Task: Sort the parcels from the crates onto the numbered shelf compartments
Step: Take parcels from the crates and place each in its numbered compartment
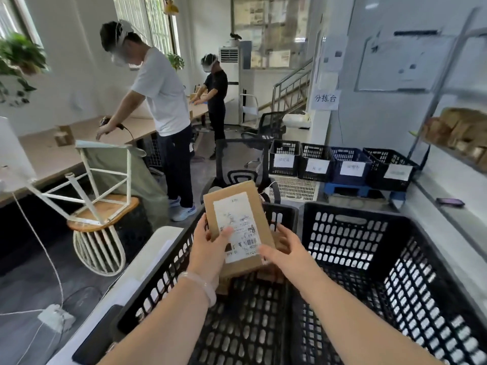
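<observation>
Standing side by side are two black perforated plastic crates (342,241). Above the left one is a flat, white-labelled brown cardboard parcel (237,204), left hand (208,246) gripping its left edge, right hand (286,250) pinching its lower right corner.

Long wooden desk (47,154) is seen at left: a person in a white T-shirt (163,101) is bent over its edge, a person in black (216,96) is stationed at its far end. A white-framed stool (104,210) is tipped upside down beside the desk. A white power strip (56,317) is laid on the floor below it.
</observation>
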Demonstrator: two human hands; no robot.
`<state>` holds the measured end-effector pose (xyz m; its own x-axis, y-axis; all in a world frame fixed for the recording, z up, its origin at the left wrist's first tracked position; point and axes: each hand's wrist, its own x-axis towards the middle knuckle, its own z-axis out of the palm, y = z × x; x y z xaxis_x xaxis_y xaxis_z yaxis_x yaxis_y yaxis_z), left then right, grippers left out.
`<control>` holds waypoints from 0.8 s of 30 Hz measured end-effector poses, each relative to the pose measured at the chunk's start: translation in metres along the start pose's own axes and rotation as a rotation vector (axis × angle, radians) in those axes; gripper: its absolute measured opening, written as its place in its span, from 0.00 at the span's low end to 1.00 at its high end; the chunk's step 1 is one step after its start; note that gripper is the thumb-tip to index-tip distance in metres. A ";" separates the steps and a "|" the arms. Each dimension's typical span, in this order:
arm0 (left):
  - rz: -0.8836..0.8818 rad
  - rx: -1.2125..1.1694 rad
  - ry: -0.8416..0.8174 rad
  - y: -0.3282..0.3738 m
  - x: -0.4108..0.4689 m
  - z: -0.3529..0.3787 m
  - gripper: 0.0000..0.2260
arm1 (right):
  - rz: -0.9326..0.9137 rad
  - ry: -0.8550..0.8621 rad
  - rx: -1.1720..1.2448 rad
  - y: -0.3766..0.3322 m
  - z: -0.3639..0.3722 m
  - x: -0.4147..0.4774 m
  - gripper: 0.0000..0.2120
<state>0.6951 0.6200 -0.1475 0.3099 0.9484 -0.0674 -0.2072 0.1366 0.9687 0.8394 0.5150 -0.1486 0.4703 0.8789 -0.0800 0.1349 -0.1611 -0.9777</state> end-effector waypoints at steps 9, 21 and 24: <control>-0.073 -0.041 0.034 -0.006 -0.019 0.022 0.30 | 0.033 0.044 0.126 0.011 -0.022 -0.010 0.49; 0.306 1.170 -0.521 0.029 -0.015 -0.003 0.40 | -0.068 -0.069 -0.059 -0.014 -0.049 -0.013 0.37; 0.316 1.092 -0.516 0.027 -0.021 -0.005 0.31 | -0.101 -0.089 -0.073 -0.019 -0.049 -0.012 0.35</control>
<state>0.6780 0.6056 -0.1212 0.7657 0.6398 0.0664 0.4629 -0.6198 0.6337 0.8741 0.4858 -0.1192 0.3728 0.9279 -0.0020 0.2420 -0.0993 -0.9652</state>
